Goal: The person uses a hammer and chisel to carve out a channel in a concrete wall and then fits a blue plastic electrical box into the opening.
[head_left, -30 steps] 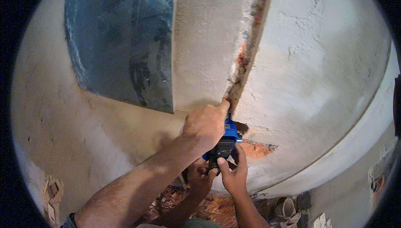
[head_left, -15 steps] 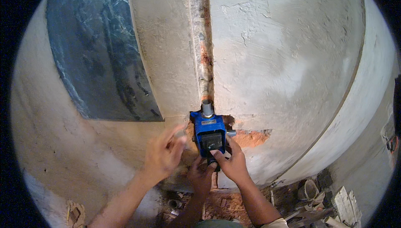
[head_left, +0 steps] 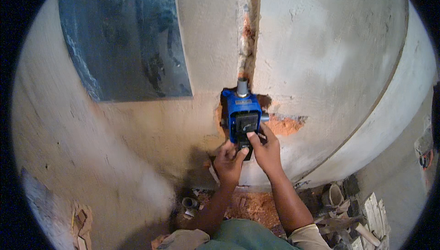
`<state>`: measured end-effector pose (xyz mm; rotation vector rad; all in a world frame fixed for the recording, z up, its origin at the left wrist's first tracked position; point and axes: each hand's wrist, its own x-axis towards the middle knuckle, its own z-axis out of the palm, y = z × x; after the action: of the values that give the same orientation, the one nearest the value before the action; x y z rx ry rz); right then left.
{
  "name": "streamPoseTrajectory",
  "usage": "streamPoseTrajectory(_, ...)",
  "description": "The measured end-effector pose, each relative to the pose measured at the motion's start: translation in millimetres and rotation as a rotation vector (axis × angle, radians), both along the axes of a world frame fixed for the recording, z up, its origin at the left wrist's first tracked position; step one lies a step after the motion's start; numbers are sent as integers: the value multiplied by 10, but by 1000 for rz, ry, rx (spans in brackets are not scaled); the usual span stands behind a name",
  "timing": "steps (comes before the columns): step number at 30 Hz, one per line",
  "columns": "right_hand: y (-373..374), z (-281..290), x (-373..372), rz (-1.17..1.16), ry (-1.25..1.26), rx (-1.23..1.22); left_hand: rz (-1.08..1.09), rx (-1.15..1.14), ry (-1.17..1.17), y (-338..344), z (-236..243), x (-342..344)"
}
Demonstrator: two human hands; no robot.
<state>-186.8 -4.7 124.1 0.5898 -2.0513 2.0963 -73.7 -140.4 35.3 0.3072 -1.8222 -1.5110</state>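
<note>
A blue plumbing valve box with a dark front sits in a rough recess broken into the wall. One grey pipe rises from its top, and a short grey stub sticks out on the right. My left hand grips the black block at the box's lower end, its thumb on the front. At the lower right side, my right hand has its thumb pressed against the black front and its fingers around the edge. The inside of the recess is mostly hidden behind the box.
A chased groove with exposed brick runs up the plastered wall above the box. Upper left is a dark blue marbled panel. Rubble covers the floor below, with wood scraps and a round container at the lower right.
Another person's blurred hand left of the box has gone from beside it. My view has shifted, so the box appears higher and further right. Both my hands stay on it.
</note>
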Motion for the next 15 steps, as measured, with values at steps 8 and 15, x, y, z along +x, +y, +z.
streamPoseTrajectory(8, -169, 96, 139, -310, 377, 334, -49, -21, 57, 404, 380, -707)
streamPoseTrajectory(15, -554, 152, 148, -581, 268, 408, -283, 105, -117, -308, 25, -109)
